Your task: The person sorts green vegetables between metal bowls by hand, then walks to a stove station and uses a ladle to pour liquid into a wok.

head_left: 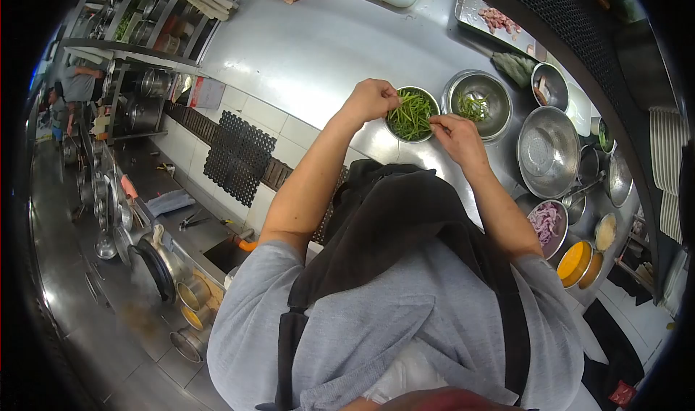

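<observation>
A small metal bowl [389, 127] full of cut green stalks [413, 115] stands on the steel counter. At its left rim is my left hand [371, 99], fingers pinched together at the stalks. My right hand [457, 137] is at the bowl's right side, its fingertips drawn together by the greens. What either hand grips is too small to make out. Just right of this bowl, a larger metal bowl [499, 112] holds a few green pieces [472, 107].
On the right stand a perforated strainer [548, 152], a bowl of sliced purple onion [546, 223] and an orange-filled container [575, 263]. A tray [474, 13] with meat pieces lies at the back right. Two people [78, 85] are far left, beyond shelves.
</observation>
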Tool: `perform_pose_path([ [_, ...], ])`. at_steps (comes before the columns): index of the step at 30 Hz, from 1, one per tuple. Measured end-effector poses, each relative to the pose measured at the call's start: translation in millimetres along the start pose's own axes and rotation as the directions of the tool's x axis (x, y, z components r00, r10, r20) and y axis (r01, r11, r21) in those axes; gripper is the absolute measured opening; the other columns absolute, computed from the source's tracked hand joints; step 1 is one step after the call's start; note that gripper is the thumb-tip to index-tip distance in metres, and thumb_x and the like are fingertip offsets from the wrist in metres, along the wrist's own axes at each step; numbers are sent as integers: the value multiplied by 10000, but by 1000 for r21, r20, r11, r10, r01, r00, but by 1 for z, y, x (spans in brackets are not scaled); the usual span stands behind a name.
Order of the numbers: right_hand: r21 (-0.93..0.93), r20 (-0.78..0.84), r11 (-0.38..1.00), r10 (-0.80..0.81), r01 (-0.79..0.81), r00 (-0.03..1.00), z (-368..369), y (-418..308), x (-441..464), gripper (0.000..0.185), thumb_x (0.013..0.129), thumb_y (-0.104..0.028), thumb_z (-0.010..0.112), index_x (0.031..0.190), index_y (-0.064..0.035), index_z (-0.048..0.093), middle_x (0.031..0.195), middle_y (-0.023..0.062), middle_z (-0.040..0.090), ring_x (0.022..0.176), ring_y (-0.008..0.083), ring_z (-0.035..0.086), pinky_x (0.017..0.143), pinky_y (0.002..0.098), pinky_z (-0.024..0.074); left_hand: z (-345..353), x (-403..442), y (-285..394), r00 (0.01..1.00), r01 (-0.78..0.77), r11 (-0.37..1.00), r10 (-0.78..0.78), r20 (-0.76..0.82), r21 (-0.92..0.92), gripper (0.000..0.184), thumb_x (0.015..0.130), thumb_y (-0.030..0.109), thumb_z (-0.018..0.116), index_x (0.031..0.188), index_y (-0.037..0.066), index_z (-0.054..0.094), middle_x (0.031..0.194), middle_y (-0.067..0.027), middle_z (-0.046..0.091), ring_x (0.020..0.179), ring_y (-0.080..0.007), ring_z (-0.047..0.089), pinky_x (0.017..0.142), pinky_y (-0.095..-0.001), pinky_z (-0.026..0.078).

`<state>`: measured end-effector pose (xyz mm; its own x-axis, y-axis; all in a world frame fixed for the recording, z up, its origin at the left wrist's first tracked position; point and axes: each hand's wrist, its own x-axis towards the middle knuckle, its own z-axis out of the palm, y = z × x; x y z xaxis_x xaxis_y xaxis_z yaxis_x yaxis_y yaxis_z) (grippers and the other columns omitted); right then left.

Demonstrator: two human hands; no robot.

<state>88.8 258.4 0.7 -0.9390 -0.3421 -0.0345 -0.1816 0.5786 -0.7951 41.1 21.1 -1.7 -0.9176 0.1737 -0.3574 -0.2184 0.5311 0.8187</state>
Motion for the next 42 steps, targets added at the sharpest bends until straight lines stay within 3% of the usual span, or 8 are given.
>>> perform_pose_path([
  [4,112,-21,992,66,-63,998,6,7,7,217,855,-159,669,1010,-11,706,867,147,690,748,281,656,702,372,508,-5,-5,9,982,166,927,-124,144,-336,160,843,124,707,869,-29,665,660,-30,614,546,-95,526,548,-253,434],
  [8,307,69,920,233,-243,970,9,0,14,255,872,-225,690,1005,-10,721,727,104,675,587,157,614,580,307,486,0,-11,14,973,196,906,-132,190,-375,142,844,109,707,885,-18,656,672,-18,605,545,-93,515,536,-243,406],
  [13,398,160,874,234,-280,959,16,-3,18,275,876,-248,682,970,8,715,686,59,664,538,110,585,526,268,456,5,-12,15,958,197,874,-76,275,-444,125,854,98,687,907,-12,659,713,-16,610,571,-88,528,527,-249,400],
  [17,519,213,759,330,-392,920,16,2,20,230,865,-222,685,920,1,707,717,30,673,553,83,593,484,234,420,11,-9,4,979,156,883,-76,191,-444,222,860,106,670,1041,-22,664,701,-14,622,568,-86,518,535,-233,378],
  [23,604,219,677,367,-421,904,15,24,17,200,879,-192,675,934,-1,695,772,32,677,546,77,585,440,205,382,12,-6,-1,986,141,985,-131,99,-103,253,824,74,648,1055,-22,685,809,-81,697,690,-135,646,654,-271,515],
  [25,617,213,666,371,-419,904,14,22,17,210,888,-181,671,966,14,676,792,47,680,540,77,580,424,200,377,16,-8,-2,997,-36,999,37,-75,10,232,815,97,661,1022,-1,700,806,-89,698,739,-159,667,699,-289,531],
  [37,617,238,679,320,-398,917,12,8,14,208,892,-195,668,936,7,697,796,44,693,534,67,570,439,204,372,30,-13,15,988,80,936,-29,151,-343,169,861,151,690,961,15,686,751,-21,643,603,-84,549,564,-245,448],
  [42,590,235,703,321,-397,917,12,10,13,219,897,-207,659,941,2,708,794,41,695,537,63,574,438,203,373,31,-13,10,997,73,946,-59,52,-317,147,871,150,680,935,18,676,742,-14,634,595,-82,539,551,-242,427],
])
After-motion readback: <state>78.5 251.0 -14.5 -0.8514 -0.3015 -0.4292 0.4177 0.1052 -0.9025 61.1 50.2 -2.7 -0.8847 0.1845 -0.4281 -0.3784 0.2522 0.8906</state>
